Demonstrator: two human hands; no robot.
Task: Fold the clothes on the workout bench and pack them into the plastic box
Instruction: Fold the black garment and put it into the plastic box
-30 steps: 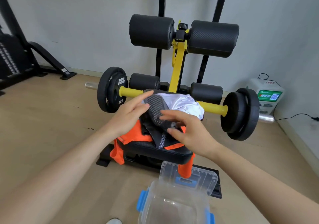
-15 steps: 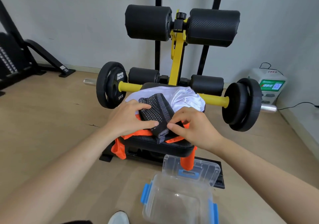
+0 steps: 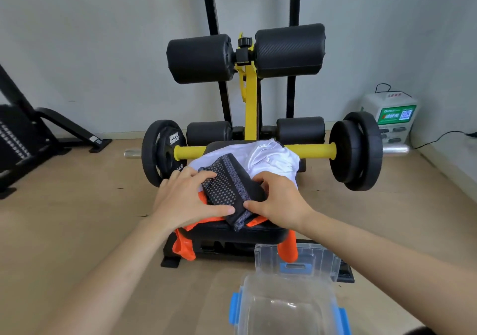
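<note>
The folded black dotted garment (image 3: 229, 179) lies atop an orange garment (image 3: 184, 247) and a white one (image 3: 273, 159) on the padded counter (image 3: 245, 234). The left hand (image 3: 185, 200) presses on it with flat, spread fingers; the right hand (image 3: 281, 200) grips its right edge, fingers curled. The clear plastic box (image 3: 258, 309) stands open on the floor just in front.

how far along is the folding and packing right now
Early. Done: the plastic box sits open by the bench, nothing visible inside. In hand: the black dotted garment, folded small, left hand pressing it, right hand gripping its edge. Left: packing it, then folding the white garment and orange garment beneath.
</note>
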